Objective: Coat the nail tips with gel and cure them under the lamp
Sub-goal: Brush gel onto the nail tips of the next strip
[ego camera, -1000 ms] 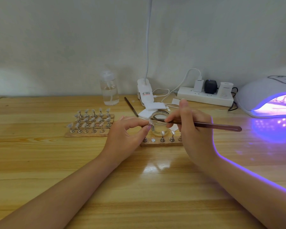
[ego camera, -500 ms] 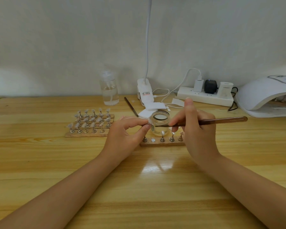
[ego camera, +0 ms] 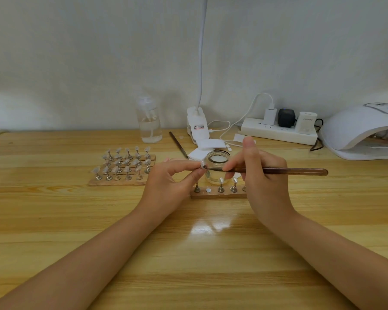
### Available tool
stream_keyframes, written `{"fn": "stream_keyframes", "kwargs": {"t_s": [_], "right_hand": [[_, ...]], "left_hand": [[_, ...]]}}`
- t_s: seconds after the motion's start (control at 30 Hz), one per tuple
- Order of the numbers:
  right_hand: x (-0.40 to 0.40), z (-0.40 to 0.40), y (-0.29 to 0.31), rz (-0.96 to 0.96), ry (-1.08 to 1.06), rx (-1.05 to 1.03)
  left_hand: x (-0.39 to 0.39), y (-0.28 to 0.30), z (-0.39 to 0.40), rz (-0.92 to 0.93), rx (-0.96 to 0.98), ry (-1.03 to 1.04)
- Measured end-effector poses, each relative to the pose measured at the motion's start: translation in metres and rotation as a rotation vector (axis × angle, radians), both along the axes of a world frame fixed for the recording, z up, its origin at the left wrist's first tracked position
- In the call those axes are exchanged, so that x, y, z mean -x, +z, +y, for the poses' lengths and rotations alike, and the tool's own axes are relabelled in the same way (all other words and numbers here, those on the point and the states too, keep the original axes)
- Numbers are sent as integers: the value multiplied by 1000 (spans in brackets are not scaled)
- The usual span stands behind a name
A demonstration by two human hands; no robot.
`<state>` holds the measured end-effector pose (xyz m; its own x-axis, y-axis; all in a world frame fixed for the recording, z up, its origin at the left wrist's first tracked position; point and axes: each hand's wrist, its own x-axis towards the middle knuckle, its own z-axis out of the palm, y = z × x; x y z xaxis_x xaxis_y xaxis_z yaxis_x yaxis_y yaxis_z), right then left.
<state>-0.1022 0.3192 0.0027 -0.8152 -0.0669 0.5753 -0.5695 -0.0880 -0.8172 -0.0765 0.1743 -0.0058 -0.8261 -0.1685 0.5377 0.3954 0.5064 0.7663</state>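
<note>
My left hand [ego camera: 173, 182] pinches a small clear nail tip on its stand [ego camera: 202, 164] between thumb and forefinger. My right hand [ego camera: 262, 175] grips a brown gel brush [ego camera: 296, 171], whose bristle end touches that nail tip. Just behind them stands an open glass jar of clear gel [ego camera: 217, 163]. A wooden strip [ego camera: 213, 194] in front of the jar carries a few metal stands with nail tips and one bare magnet. The white curing lamp [ego camera: 358, 130] sits at the far right, unlit.
A wooden board of several nail tips on stands [ego camera: 123, 166] lies to the left. At the back are a clear pump bottle [ego camera: 149, 121], a clip lamp base [ego camera: 197, 126], a second brush [ego camera: 178, 144], white wipes [ego camera: 208, 146] and a power strip [ego camera: 278, 130].
The curing lamp's purple light went out between the earliest frame and half a second ago. My right hand shifted slightly and the brush tip came back onto the pinched nail tip.
</note>
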Motion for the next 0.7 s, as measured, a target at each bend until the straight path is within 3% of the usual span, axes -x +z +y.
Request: {"fn": "stream_keyframes", "kwargs": {"t_s": [0.7], "right_hand": [[-2,-3,-1,-65,18,54]], "left_hand": [[4,-3,-4,-28,-74,-104]]}}
